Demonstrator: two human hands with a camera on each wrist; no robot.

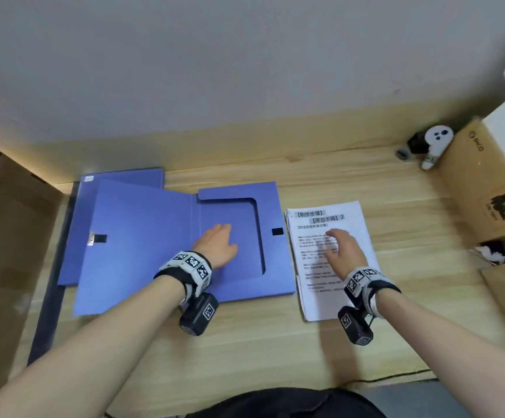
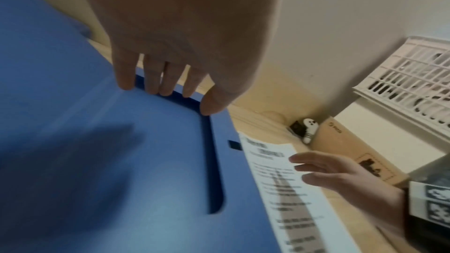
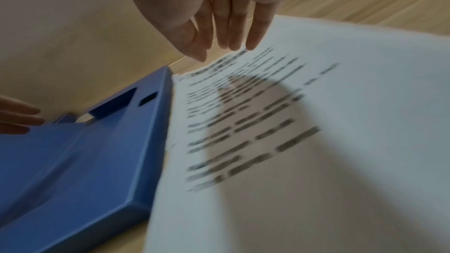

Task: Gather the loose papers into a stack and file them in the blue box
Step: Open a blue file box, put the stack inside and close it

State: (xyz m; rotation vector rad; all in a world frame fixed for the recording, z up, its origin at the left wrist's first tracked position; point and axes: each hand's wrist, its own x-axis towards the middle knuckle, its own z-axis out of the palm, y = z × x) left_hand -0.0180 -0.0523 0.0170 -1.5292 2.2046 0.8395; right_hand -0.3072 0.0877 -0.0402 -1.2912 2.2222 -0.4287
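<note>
Blue box (image 1: 142,236) lies opened flat on the wooden desk (image 1: 275,342), lid folded out to the left of its tray. Left hand (image 1: 219,247) rests palm down inside the tray, fingers straight, fingertips (image 2: 126,84) at the tray's far inner edge; its grip holds nothing. Stack of papers (image 1: 332,260), printed side up, lies on the desk immediately right of the blue box, its left edge against or just beside the box wall; the right wrist view does not settle which. Sheets in the stack are slightly offset at the edges. Right hand (image 1: 343,254) is above the stack, fingers (image 3: 255,32) extended and close together, grip holding nothing; contact with the top sheet cannot be determined. A second blue folder (image 1: 73,224) lies partly under the box lid. Right of the stack, well apart, stands a cardboard carton (image 1: 483,179) with a white controller (image 1: 435,143) beside it.
</note>
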